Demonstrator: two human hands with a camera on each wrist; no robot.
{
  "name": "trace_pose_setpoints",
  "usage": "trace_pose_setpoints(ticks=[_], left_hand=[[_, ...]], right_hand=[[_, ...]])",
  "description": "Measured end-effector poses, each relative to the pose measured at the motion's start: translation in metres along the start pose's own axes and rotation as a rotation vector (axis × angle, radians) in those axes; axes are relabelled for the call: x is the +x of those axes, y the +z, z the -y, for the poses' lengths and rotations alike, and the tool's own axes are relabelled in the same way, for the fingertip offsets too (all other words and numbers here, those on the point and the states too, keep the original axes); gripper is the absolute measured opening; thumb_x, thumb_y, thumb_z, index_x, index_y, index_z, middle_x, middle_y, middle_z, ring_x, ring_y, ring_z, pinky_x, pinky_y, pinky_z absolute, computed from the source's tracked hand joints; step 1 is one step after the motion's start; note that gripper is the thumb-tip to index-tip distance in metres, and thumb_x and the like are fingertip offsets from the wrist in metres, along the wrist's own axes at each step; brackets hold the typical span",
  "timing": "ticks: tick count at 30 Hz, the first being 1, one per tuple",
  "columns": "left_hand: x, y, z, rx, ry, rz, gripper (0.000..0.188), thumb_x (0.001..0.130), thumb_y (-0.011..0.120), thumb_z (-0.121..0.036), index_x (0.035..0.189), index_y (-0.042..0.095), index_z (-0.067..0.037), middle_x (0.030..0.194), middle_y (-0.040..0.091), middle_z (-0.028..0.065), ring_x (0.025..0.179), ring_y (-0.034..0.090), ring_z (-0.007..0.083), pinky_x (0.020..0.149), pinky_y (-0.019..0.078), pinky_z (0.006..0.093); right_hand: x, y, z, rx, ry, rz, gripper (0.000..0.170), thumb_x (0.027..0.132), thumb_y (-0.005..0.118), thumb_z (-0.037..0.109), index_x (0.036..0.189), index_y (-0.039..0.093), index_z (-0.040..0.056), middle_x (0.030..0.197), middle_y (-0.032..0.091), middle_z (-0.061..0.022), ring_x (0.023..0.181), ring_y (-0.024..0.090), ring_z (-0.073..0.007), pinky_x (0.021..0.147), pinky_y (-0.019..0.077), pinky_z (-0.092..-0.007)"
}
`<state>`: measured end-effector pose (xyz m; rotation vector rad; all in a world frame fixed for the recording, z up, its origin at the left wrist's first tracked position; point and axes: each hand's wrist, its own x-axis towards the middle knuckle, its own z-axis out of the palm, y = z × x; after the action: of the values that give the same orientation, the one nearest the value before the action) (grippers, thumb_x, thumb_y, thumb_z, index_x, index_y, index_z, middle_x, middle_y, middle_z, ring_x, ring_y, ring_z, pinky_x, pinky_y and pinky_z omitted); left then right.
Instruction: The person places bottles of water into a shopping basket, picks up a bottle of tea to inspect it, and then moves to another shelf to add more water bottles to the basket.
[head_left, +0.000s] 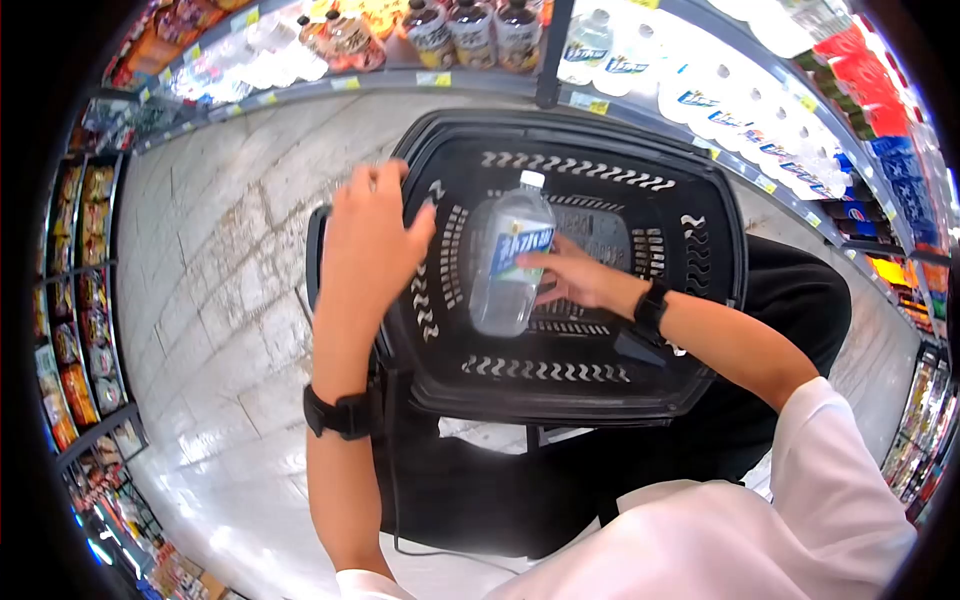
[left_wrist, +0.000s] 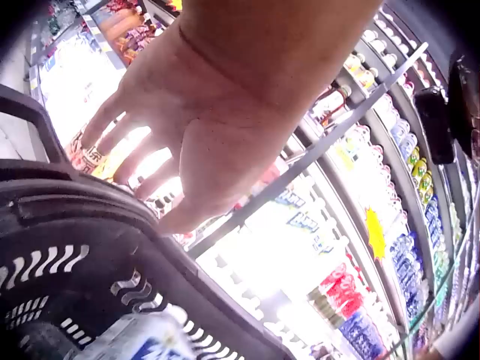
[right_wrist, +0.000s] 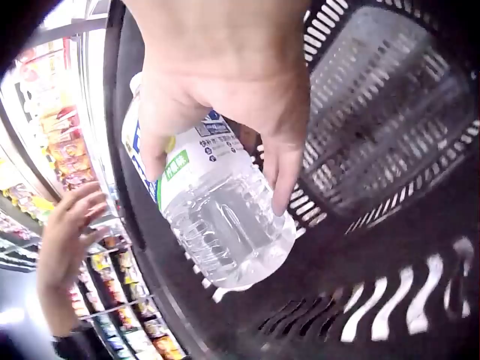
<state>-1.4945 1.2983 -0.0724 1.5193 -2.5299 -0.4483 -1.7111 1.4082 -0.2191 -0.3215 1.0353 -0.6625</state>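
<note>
A clear plastic drink bottle (head_left: 512, 290) with a blue, white and green label and a white cap is inside the black shopping basket (head_left: 455, 165). My right hand (head_left: 578, 275) grips it round the middle, thumb on the label side; in the right wrist view the bottle (right_wrist: 232, 225) lies tilted, its base toward the camera. Over the basket's left rim is my left hand (head_left: 368, 230), holding nothing, its fingers spread and loosely bent. The left wrist view shows that hand (left_wrist: 195, 135) above the basket rim, with part of the bottle's label below.
Drink shelves (head_left: 400, 80) run along the far side and right, with rows of similar bottles (head_left: 735, 120). Packaged goods fill a shelf (head_left: 85, 270) on the left. Tiled floor (head_left: 230, 260) spreads left of the basket. Dark-trousered legs (head_left: 800, 300) are beside the basket.
</note>
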Motion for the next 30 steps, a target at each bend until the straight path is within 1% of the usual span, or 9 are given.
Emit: trace_pose_setpoints(ticks=[7,11,15,18,19,20,24,26,30], left_hand=[[0.008,-0.008,0.012,0.142,-0.318,0.264,0.054,0.084,0.068,-0.030,0.124,0.049,0.001,0.117,0.054,0.0269,0.105,0.058,0.0429,0.087,0.0485,0.0460],[0.009,-0.013,0.015,0.050,-0.386,0.318,0.057,0.084,0.067,-0.030,0.126,0.046,0.001,0.119,0.052,0.0270,0.108,0.057,0.0437,0.088,0.0487,0.0469],[0.010,-0.009,0.013,0.079,-0.329,0.331,0.057,0.084,0.068,-0.029,0.127,0.044,0.000,0.119,0.051,0.0271,0.103,0.059,0.0448,0.085,0.0508,0.0468],[0.013,-0.010,0.010,0.131,-0.322,0.388,0.060,0.083,0.069,-0.027,0.128,0.040,-0.001,0.119,0.051,0.0280,0.100,0.060,0.0464,0.083,0.0515,0.0476],[0.013,-0.009,0.013,0.145,-0.309,0.401,0.061,0.083,0.070,-0.026,0.129,0.039,-0.001,0.119,0.051,0.0279,0.100,0.060,0.0470,0.083,0.0513,0.0484],[0.015,-0.008,0.015,0.148,-0.285,0.397,0.062,0.083,0.070,-0.025,0.130,0.037,-0.002,0.119,0.050,0.0277,0.099,0.060,0.0477,0.082,0.0512,0.0491],[0.023,-0.012,0.013,0.124,-0.289,0.385,0.065,0.082,0.071,-0.027,0.131,0.036,-0.002,0.120,0.051,0.0264,0.099,0.060,0.0475,0.083,0.0510,0.0497],[0.026,-0.014,0.010,0.152,-0.352,0.481,0.066,0.082,0.071,-0.029,0.130,0.035,0.000,0.120,0.052,0.0264,0.100,0.060,0.0466,0.083,0.0514,0.0494],[0.033,-0.009,0.006,0.194,-0.364,0.483,0.063,0.083,0.071,-0.031,0.123,0.035,0.002,0.119,0.051,0.0285,0.099,0.062,0.0459,0.080,0.0530,0.0501]], right_hand=[[0.108,-0.013,-0.041,-0.136,0.146,-0.338,0.093,0.072,0.082,0.035,0.140,0.028,0.0007,0.133,0.047,-0.0260,0.114,0.055,-0.0447,0.085,0.0526,-0.0585],[0.132,-0.004,-0.044,-0.184,0.150,-0.131,0.089,0.072,0.083,0.032,0.137,0.033,-0.0011,0.124,0.055,-0.0239,0.101,0.063,-0.0407,0.076,0.0564,-0.0557],[0.170,-0.013,-0.078,-0.115,0.176,-0.245,0.071,0.077,0.079,0.033,0.130,0.047,-0.0003,0.121,0.059,-0.0199,0.093,0.067,-0.0327,0.075,0.0589,-0.0451],[0.178,-0.025,-0.087,-0.278,0.069,-0.226,0.055,0.080,0.076,0.037,0.115,0.059,-0.0022,0.106,0.066,-0.0166,0.081,0.069,-0.0269,0.066,0.0596,-0.0395],[0.178,-0.024,-0.086,-0.791,-0.027,-0.163,0.051,0.082,0.074,0.037,0.110,0.062,-0.0031,0.102,0.067,-0.0155,0.077,0.069,-0.0237,0.062,0.0589,-0.0366],[0.177,-0.031,-0.077,-1.317,-0.121,-0.106,0.047,0.084,0.071,0.037,0.106,0.064,-0.0041,0.098,0.068,-0.0143,0.073,0.069,-0.0206,0.057,0.0582,-0.0338],[0.096,-0.002,0.038,-0.869,0.115,-0.105,0.041,0.088,0.066,0.035,0.107,0.064,-0.0020,0.095,0.069,-0.0120,0.073,0.068,-0.0183,0.060,0.0574,-0.0297],[0.046,0.009,0.098,-0.855,0.108,0.144,0.034,0.092,0.061,0.033,0.106,0.066,0.0020,0.089,0.069,-0.0097,0.073,0.068,-0.0170,0.064,0.0573,-0.0272],[-0.059,0.011,0.217,-1.138,-0.179,-0.172,0.032,0.090,0.065,0.034,0.081,0.069,0.0036,0.068,0.065,-0.0017,0.052,0.058,-0.0088,0.047,0.0449,-0.0207]])
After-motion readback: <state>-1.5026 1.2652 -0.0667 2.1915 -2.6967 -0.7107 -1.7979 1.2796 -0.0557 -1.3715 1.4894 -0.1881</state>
